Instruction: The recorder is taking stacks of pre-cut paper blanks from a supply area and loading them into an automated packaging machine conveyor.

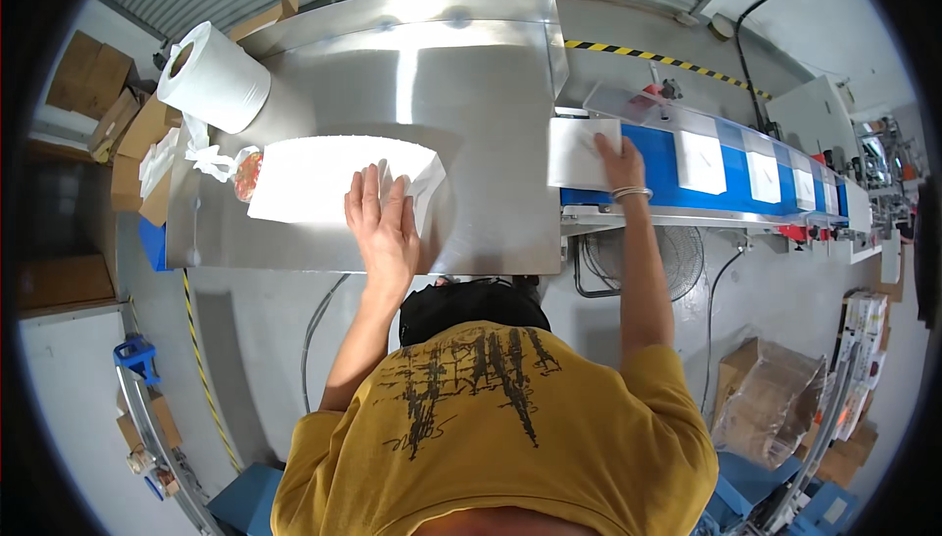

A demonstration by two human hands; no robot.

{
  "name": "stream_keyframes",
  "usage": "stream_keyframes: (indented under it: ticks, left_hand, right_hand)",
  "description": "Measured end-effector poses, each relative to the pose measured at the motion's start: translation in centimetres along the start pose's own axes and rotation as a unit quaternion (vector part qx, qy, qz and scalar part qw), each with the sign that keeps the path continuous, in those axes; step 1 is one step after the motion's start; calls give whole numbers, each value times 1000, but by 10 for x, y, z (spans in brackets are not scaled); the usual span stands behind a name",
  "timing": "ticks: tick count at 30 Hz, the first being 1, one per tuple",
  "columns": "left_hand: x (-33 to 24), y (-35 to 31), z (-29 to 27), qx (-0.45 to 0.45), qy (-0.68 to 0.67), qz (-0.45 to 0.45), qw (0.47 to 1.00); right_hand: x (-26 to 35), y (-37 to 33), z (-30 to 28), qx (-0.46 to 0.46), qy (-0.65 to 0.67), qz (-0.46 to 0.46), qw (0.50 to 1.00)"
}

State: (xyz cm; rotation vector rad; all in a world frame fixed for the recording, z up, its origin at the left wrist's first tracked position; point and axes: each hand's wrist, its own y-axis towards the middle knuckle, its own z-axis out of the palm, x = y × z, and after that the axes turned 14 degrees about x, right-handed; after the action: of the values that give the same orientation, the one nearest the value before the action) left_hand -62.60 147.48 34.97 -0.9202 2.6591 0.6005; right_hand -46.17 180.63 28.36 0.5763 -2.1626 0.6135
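Note:
A fanned stack of white paper sheets (314,178) lies on the steel table, its right end loose and lifted. My left hand (381,222) rests on that right end, fingers stretched out and lying flat. Where the table meets the blue conveyor belt (653,158) lies a white square sheet (581,158). My right hand (622,165) grips its right edge, thumb on top; the other fingers are partly hidden. Further along the belt, several similar white squares (701,163) lie spaced in a row.
A big white paper roll (214,77) stands at the table's (471,95) far left corner. Beside the stack sits a red-patterned bundle (248,177) with white wrapping. A clear guard (677,119) runs along the belt's far side. Below the belt is a round fan (653,259).

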Motion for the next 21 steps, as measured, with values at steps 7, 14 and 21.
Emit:
stream_keyframes:
  ticks: [7,14,21]
  left_hand:
    - [-5,3,-5,7,-30,-15,999]
    - [-8,8,-12,8,-58,-13,998]
    - [19,1,-1,-8,-12,-19,1000]
  right_hand:
    - [33,-14,24,-13,-177,-278,944]
    - [96,-38,137,131,-211,-520,817]
    - [10,-3,31,19,-13,-66,998]
